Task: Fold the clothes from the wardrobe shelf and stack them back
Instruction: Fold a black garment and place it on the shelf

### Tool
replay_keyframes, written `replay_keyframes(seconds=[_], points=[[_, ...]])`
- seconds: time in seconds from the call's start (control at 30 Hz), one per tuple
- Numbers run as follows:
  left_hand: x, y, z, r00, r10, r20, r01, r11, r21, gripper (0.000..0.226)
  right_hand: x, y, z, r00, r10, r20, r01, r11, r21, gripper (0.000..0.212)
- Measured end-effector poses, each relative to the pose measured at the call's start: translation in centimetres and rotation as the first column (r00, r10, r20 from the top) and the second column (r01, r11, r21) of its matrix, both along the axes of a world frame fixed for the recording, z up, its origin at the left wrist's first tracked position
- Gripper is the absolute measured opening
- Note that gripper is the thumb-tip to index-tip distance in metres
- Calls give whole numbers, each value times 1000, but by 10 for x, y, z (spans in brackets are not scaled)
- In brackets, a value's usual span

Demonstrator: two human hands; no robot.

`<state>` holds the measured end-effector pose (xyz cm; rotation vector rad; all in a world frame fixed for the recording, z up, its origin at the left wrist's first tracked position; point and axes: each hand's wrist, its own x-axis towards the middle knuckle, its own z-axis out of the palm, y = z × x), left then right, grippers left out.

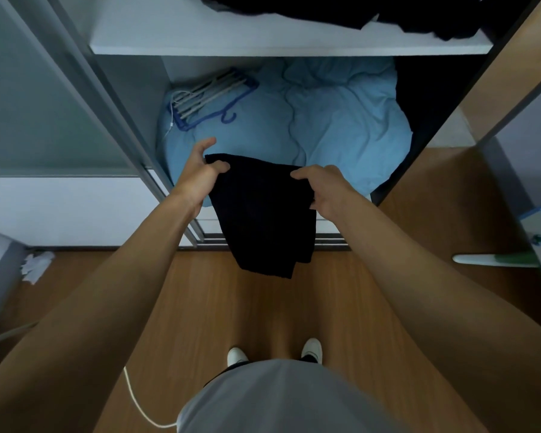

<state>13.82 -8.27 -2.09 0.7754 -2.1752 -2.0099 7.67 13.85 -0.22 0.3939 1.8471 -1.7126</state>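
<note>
A black garment (263,214), folded over on itself, hangs in the air in front of the open wardrobe. My left hand (200,173) grips its upper left corner with thumb and fingers pinched. My right hand (322,189) holds its upper right edge. The lower end of the garment dangles over the wardrobe's sliding track. Above, the white wardrobe shelf (263,45) carries a heap of dark clothes (356,10), crumpled and partly cut off by the top of the frame.
Below the shelf lies a light blue duvet (325,120) with blue and white hangers (206,95) on it. A sliding door (44,104) stands at the left. Crumpled paper (36,265) and a white cable (138,401) lie on the wooden floor.
</note>
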Motion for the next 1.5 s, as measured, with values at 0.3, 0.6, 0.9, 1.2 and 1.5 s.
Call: replay_keyframes(seconds=[0.3,0.6,0.9,1.2,1.5], points=[[4,15,-12,997,-37,74,50,981,-187,43,-1,13,-11,1000,-20,-18,20,999,-39,52],[13,19,-17,952,-217,215,285,881,-376,67,7,7,-12,839,517,-171,-438,828,350,47],[17,19,-18,950,-196,244,312,631,-710,20,5,0,-16,654,740,-157,-316,455,833,40],[32,-23,-11,974,-168,-149,162,985,-53,61,-3,17,30,474,730,-492,-470,683,559,31],[12,-1,15,960,-150,-236,152,988,-11,37,-5,32,44,737,186,-649,-333,937,-109,20]])
